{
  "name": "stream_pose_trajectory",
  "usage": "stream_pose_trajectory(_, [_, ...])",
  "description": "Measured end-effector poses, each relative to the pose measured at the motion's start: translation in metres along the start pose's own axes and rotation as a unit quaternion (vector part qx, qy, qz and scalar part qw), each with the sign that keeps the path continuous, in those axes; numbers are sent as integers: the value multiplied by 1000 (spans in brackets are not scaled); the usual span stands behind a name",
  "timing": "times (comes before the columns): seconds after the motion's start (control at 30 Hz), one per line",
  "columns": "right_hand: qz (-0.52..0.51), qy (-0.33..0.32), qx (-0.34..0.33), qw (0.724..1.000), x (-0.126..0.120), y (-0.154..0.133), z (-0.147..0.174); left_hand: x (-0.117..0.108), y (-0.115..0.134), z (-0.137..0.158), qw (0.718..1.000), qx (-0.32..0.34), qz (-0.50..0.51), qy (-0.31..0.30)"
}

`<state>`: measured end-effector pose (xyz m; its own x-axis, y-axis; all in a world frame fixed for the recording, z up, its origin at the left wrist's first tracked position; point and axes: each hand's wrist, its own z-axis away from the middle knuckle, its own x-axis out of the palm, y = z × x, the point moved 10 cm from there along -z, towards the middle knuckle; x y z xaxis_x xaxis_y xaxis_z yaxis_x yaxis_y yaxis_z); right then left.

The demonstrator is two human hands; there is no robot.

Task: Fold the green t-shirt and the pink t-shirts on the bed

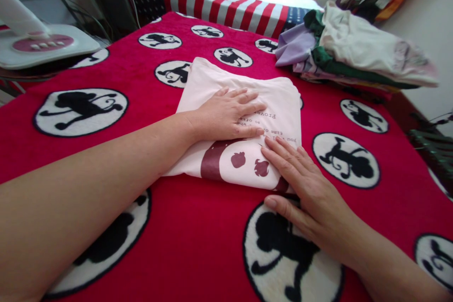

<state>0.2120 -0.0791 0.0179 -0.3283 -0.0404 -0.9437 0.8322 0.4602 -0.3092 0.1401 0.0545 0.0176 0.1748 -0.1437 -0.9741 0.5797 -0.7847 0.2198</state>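
Left hand [224, 115]: is lying open, palm down, apparently pressing the folded garment [244, 152] flat.
Right hand [313, 188]: is resting unclenched over the garment's near-right corner, apparently steadying it.

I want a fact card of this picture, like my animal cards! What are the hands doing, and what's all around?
Cloth: pale, folded, with dark letters and shapes
Left hand: flat on the cloth, fingers spread
Right hand: fingers on the cloth's near right corner, thumb off it
Under the cloth: red blanket with black monkeys in white ovals
Far right: clothes pile, white on top, green and lilac below
Far left: white base with a pink panel
Back: striped cover, red and white
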Motion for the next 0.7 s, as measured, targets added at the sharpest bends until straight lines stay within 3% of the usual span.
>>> stream_pose_trajectory(0.7, [3, -7, -1, 1000, 2, 1, 0, 2, -1, -1, 1000, -4, 5, -8])
